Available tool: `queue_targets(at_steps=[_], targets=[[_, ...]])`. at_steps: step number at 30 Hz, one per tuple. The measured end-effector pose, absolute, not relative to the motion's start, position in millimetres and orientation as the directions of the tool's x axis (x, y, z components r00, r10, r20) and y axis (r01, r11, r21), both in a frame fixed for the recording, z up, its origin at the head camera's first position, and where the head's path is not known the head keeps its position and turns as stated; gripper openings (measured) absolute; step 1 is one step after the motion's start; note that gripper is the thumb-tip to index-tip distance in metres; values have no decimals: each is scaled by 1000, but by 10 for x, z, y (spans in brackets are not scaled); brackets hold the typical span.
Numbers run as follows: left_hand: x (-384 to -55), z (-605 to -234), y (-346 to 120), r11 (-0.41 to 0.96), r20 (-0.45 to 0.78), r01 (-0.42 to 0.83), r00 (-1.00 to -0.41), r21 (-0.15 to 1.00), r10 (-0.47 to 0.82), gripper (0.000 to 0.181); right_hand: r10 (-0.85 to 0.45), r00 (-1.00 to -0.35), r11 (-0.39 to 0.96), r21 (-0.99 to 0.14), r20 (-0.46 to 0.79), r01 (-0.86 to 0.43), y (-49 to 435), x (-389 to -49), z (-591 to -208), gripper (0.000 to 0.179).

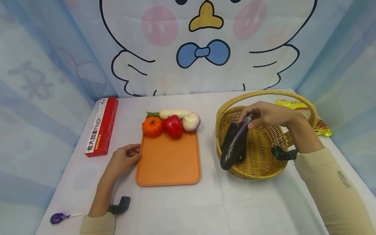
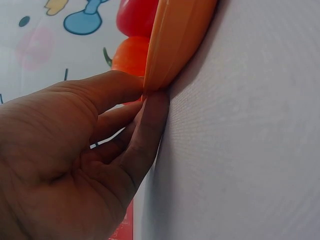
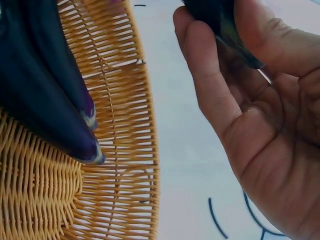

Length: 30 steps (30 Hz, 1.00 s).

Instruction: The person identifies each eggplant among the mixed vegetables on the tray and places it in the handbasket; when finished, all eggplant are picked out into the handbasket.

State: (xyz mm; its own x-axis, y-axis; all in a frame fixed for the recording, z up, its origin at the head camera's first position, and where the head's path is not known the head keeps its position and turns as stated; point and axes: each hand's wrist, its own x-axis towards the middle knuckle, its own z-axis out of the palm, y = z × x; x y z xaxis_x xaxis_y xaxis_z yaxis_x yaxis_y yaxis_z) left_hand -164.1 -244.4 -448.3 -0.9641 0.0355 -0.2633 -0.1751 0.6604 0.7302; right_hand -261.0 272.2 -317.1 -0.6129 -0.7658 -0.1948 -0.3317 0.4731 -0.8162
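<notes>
With its thumb and fingers, my right hand (image 1: 262, 114) grips a dark purple eggplant (image 1: 235, 147) by its stem end, over the wicker basket (image 1: 264, 168). In the right wrist view, two more eggplants (image 3: 50, 85) lie in the basket. My left hand (image 1: 124, 161) pinches the left edge of an orange tray (image 1: 168, 160); in the left wrist view, thumb and fingertips meet at its rim. Along the tray's far end sit a small orange pumpkin (image 1: 152, 126), a red bell pepper (image 1: 173, 126), a white radish (image 1: 176, 114) and a pale purple-white onion (image 1: 191, 122).
A red pasta box (image 1: 102, 127) lies at the far left. Near the front left is a purple-wrapped lollipop (image 1: 58, 217). A yellow snack bag (image 1: 290, 103) lies behind the basket, whose tall handle (image 1: 264, 93) arches above it. A printed curtain (image 1: 202, 78) hangs behind the table.
</notes>
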Motion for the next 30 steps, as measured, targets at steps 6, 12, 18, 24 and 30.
queue_targets(at_steps=[6,12,18,24,30], targets=[[-1637,-4498,-2457,652,-265,-182,-964,736,30,51,-750,-605,510,-817,-268,-270,2761,-2768,-3223,22],[-1650,-4505,-2435,635,-271,-183,-962,751,44,52,-696,-640,564,-800,-327,-205,2844,-2878,-3287,23],[-1643,-4482,-2449,645,-273,-185,-961,741,38,53,-700,-622,563,-807,-351,-178,2858,-2964,-3341,26],[-1649,-4485,-2453,648,-274,-187,-961,738,35,53,-670,-620,588,-802,-409,-106,2864,-3054,-3441,27],[-1646,-4493,-2448,647,-278,-192,-960,738,32,53,-688,-602,558,-826,-407,-80,2877,-3114,-3538,28]])
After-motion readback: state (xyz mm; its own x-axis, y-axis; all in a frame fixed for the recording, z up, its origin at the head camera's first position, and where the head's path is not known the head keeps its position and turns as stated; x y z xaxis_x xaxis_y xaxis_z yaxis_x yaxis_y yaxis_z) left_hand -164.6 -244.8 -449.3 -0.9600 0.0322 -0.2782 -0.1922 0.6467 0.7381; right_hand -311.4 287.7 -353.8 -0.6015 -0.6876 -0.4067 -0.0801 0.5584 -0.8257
